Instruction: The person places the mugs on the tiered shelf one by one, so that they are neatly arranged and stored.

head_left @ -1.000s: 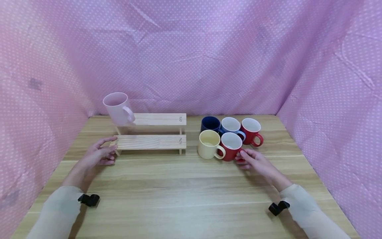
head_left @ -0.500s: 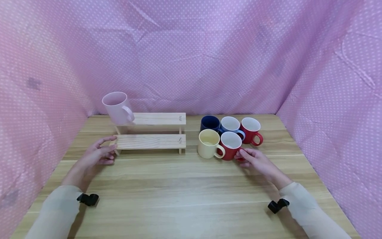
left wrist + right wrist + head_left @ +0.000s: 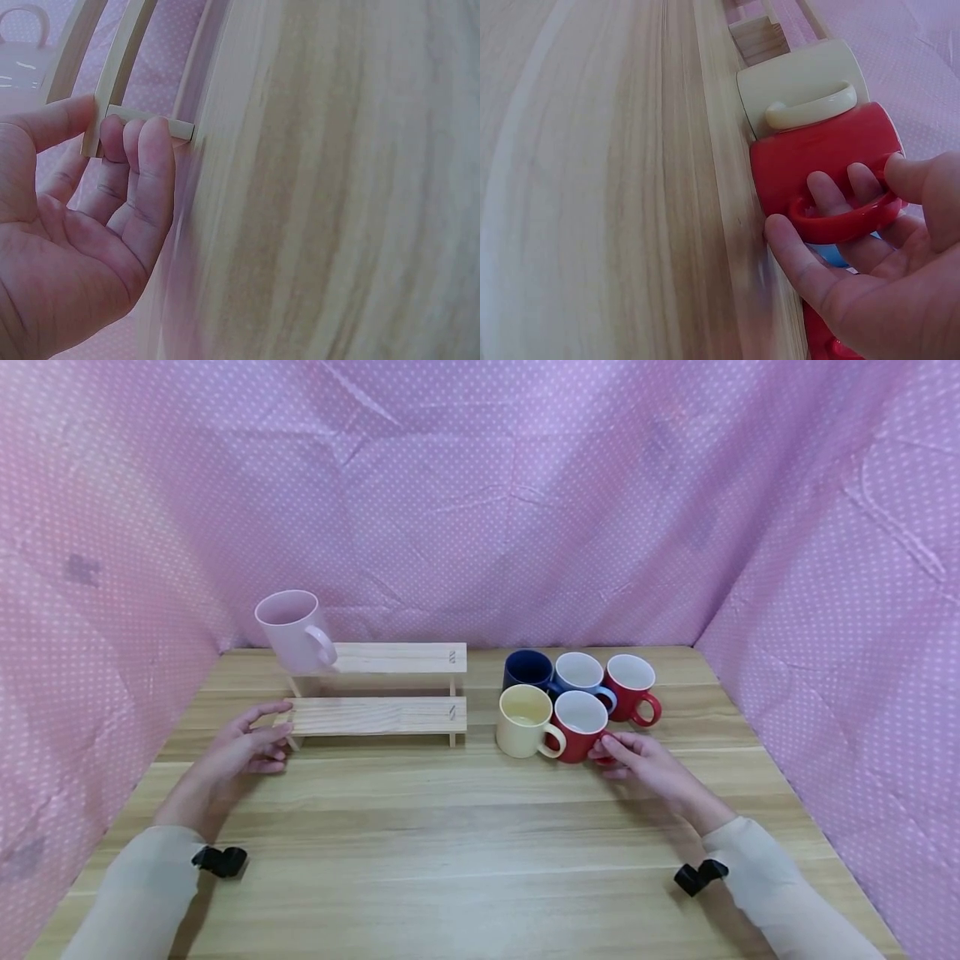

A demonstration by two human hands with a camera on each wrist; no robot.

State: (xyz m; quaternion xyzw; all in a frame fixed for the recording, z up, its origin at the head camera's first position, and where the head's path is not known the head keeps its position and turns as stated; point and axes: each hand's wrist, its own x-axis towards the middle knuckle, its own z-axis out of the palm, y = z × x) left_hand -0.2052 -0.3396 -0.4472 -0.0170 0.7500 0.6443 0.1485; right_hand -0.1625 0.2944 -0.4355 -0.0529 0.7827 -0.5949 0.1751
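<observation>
My right hand point(image 3: 648, 772) holds the handle of the front red mug point(image 3: 817, 157), with the thumb on top and fingers through and behind the loop. That mug stands upright on the table, white inside. My left hand point(image 3: 240, 747) grips the left end of the lower shelf of a two-tier wooden rack point(image 3: 378, 717); in the left wrist view its thumb and fingers point(image 3: 154, 157) pinch the board's end beside a short leg. A pale pink mug point(image 3: 292, 631) stands on the left end of the upper shelf, its handle toward the right.
Close around the held mug stand a cream mug point(image 3: 521, 731) on its left, a dark blue mug point(image 3: 527, 670) and a light blue mug point(image 3: 579, 672) behind, and another red mug point(image 3: 630, 681) at the back right. Pink dotted cloth point(image 3: 480, 510) hangs around the wooden table point(image 3: 465, 852).
</observation>
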